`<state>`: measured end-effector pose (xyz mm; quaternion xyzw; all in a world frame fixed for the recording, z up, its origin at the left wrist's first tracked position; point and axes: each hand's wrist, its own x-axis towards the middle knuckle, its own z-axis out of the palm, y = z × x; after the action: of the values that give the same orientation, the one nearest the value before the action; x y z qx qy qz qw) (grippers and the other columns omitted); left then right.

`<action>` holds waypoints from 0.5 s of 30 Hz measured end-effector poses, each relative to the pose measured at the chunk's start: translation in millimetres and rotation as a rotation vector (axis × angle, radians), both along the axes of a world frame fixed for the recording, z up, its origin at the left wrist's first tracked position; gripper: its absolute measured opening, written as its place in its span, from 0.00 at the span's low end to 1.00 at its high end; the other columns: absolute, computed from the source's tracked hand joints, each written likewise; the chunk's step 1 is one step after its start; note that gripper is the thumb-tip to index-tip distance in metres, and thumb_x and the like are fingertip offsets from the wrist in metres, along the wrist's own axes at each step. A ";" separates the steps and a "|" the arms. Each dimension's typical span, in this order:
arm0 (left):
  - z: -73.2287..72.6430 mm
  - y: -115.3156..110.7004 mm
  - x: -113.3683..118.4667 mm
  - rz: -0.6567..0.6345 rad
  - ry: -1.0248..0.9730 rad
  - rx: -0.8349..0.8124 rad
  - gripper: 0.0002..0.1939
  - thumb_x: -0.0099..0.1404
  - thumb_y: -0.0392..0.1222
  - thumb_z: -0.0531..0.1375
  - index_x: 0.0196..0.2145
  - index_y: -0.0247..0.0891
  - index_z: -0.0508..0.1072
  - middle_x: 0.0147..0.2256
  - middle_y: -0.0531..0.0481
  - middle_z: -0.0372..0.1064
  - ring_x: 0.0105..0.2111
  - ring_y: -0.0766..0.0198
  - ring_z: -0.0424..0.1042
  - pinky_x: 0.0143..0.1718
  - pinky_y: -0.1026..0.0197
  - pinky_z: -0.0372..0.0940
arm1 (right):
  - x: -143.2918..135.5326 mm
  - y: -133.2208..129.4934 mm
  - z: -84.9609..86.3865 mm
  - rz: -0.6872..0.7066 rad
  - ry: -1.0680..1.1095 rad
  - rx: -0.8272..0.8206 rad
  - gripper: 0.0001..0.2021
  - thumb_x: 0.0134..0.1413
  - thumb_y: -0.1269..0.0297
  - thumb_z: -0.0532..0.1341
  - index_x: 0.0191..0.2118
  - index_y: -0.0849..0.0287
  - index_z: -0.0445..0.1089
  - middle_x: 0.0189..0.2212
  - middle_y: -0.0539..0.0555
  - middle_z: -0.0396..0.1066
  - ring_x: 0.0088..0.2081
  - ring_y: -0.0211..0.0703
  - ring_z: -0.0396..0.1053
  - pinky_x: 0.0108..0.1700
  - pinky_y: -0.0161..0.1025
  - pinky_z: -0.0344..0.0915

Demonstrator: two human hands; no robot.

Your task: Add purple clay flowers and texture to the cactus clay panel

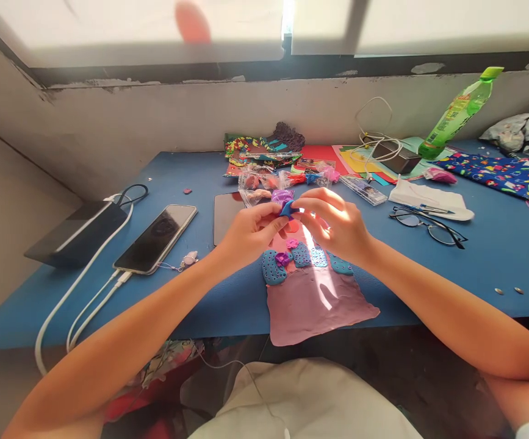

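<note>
Both hands meet above a clay piece near the middle of the view. My left hand [257,230] pinches a small blue clay piece [287,209] between thumb and fingers. From the other side, the fingertips of my right hand [332,221] close on the same blue piece. Below them, a flat mauve clay sheet [310,305] lies at the table's front edge. Across its upper part run dotted blue clay patches [274,268], with a purple clay flower [283,260] and a pink clay flower [292,243] on them. My hands hide part of the sheet's top.
On the blue table [209,292], a phone [157,239] with white cables and a black box [79,231] stand left. Clay packets [259,180] lie behind my hands. Glasses [429,227], a tissue [429,198] and a leaning green bottle [460,116] are right.
</note>
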<state>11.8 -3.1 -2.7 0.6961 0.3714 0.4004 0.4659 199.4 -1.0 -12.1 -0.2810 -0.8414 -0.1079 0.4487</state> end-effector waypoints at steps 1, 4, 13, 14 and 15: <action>-0.5 0.1 0.0 -0.001 0.003 0.011 0.11 0.60 0.47 0.61 0.34 0.37 0.73 0.27 0.50 0.73 0.27 0.65 0.72 0.27 0.64 0.66 | 0.1 0.5 0.0 -0.001 -0.005 0.003 0.07 0.62 0.70 0.56 0.43 0.54 0.68 0.37 0.52 0.74 0.33 0.35 0.72 0.30 0.32 0.67; -2.3 0.1 -0.1 0.020 0.021 0.069 0.07 0.61 0.43 0.59 0.32 0.38 0.73 0.27 0.50 0.73 0.28 0.65 0.72 0.30 0.63 0.66 | 0.4 2.9 -2.0 0.022 0.010 -0.020 0.08 0.62 0.68 0.56 0.46 0.56 0.67 0.39 0.54 0.74 0.36 0.37 0.73 0.31 0.33 0.69; -5.6 -1.7 -3.0 0.248 0.323 0.460 0.10 0.62 0.43 0.57 0.34 0.39 0.77 0.29 0.48 0.75 0.28 0.62 0.71 0.31 0.62 0.65 | -1.6 3.6 -5.5 0.067 0.081 -0.164 0.06 0.61 0.65 0.59 0.43 0.55 0.69 0.35 0.51 0.75 0.27 0.33 0.68 0.32 0.35 0.69; -4.6 -2.2 -3.4 0.273 0.361 0.524 0.11 0.62 0.43 0.57 0.38 0.38 0.77 0.31 0.46 0.76 0.30 0.61 0.72 0.32 0.62 0.66 | -2.2 2.8 -4.6 0.058 0.091 -0.168 0.05 0.61 0.65 0.59 0.42 0.55 0.69 0.33 0.50 0.75 0.26 0.33 0.68 0.32 0.35 0.69; -3.4 -2.7 -3.8 0.280 0.388 0.579 0.13 0.62 0.44 0.58 0.41 0.37 0.76 0.35 0.45 0.76 0.32 0.61 0.73 0.33 0.61 0.67 | -2.7 2.0 -3.9 0.055 0.097 -0.171 0.05 0.61 0.65 0.59 0.41 0.55 0.69 0.33 0.50 0.75 0.26 0.33 0.68 0.31 0.34 0.68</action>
<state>8.0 -5.7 -6.1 0.8043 0.4158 0.4095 0.1117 196.7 1.0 -16.0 -0.2999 -0.8324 -0.0098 0.4660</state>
